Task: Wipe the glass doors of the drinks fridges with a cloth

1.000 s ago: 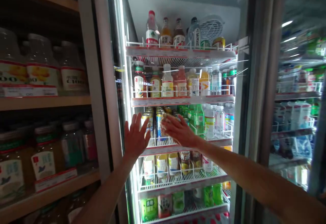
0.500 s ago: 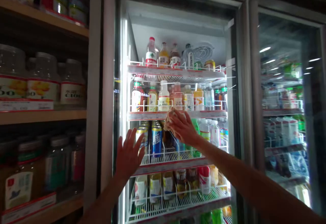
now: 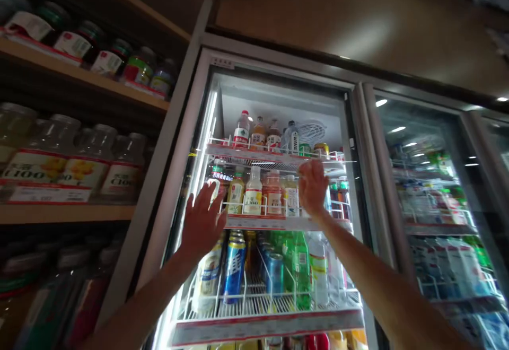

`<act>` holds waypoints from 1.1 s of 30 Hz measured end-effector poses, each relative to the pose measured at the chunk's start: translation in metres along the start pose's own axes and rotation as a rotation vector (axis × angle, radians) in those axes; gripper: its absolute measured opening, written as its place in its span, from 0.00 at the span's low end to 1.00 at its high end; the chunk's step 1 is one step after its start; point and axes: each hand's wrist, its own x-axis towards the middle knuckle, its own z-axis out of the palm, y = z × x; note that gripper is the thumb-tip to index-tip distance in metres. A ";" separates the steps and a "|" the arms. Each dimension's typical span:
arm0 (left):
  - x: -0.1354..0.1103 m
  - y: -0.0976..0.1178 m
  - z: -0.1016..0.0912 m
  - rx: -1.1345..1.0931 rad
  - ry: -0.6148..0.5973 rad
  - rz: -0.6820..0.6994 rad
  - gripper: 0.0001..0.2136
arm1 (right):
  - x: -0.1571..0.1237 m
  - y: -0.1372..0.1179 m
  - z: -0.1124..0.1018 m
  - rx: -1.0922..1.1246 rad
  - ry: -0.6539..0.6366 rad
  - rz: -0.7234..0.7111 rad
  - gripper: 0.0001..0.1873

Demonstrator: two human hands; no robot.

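Observation:
My left hand (image 3: 203, 222) has its fingers spread and lies against or just before the glass door at the left, near a yellow-labelled bottle (image 3: 235, 193). Higher up at the right, my right hand (image 3: 313, 186) is closed and blurred, in front of the second shelf of bottles. The crumpled cloth that it gripped a moment ago is hidden behind the fingers now. Through the glass door (image 3: 254, 257) of the lit drinks fridge I see bottles and cans on wire shelves. A blue can (image 3: 234, 268) stands below my left hand, and a green bottle (image 3: 301, 270) below my right.
A metal door frame (image 3: 376, 180) separates this door from a second glass-doored fridge (image 3: 437, 207) on the right. Wooden shelves (image 3: 67, 212) with large bottles stand close on the left. A brown panel (image 3: 338, 16) spans the area above the fridge.
My right hand has swept up and to the right across the glass, from the can shelf to the bottle shelf. My left hand stays spread. The view has tilted upward.

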 end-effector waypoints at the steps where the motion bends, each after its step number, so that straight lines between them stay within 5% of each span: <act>1: 0.014 0.002 0.006 0.008 -0.007 0.006 0.20 | -0.001 -0.018 0.001 0.026 -0.019 0.022 0.25; 3: 0.031 0.007 0.017 0.012 -0.032 0.015 0.20 | -0.008 -0.041 -0.002 0.087 -0.120 -0.059 0.25; 6: 0.032 0.011 0.024 0.001 -0.045 0.003 0.21 | -0.021 -0.035 -0.014 0.116 -0.177 -0.169 0.25; 9: 0.025 0.012 0.022 -0.023 -0.055 -0.017 0.21 | -0.024 -0.014 -0.018 0.071 -0.091 0.005 0.23; 12: 0.028 0.024 0.018 -0.121 -0.040 -0.016 0.20 | -0.017 -0.025 -0.010 0.107 -0.103 0.112 0.24; 18: 0.073 0.092 0.027 -0.434 0.031 0.017 0.20 | -0.011 -0.068 0.000 0.490 -0.127 0.101 0.31; 22: 0.097 0.136 0.039 -0.477 -0.031 -0.078 0.19 | -0.014 -0.041 -0.011 0.686 -0.149 0.156 0.30; 25: 0.100 0.153 0.051 -0.291 -0.066 -0.071 0.18 | -0.020 -0.010 -0.021 0.547 -0.119 0.248 0.30; 28: 0.095 0.139 0.058 -0.146 -0.096 0.050 0.16 | -0.034 0.020 -0.024 0.226 -0.082 0.301 0.31; 31: 0.087 0.086 0.047 -0.103 -0.118 0.072 0.16 | -0.051 0.044 -0.022 0.043 -0.092 0.302 0.30; 33: 0.082 0.042 0.033 -0.044 -0.088 -0.074 0.16 | -0.059 0.052 -0.020 0.007 -0.079 0.328 0.30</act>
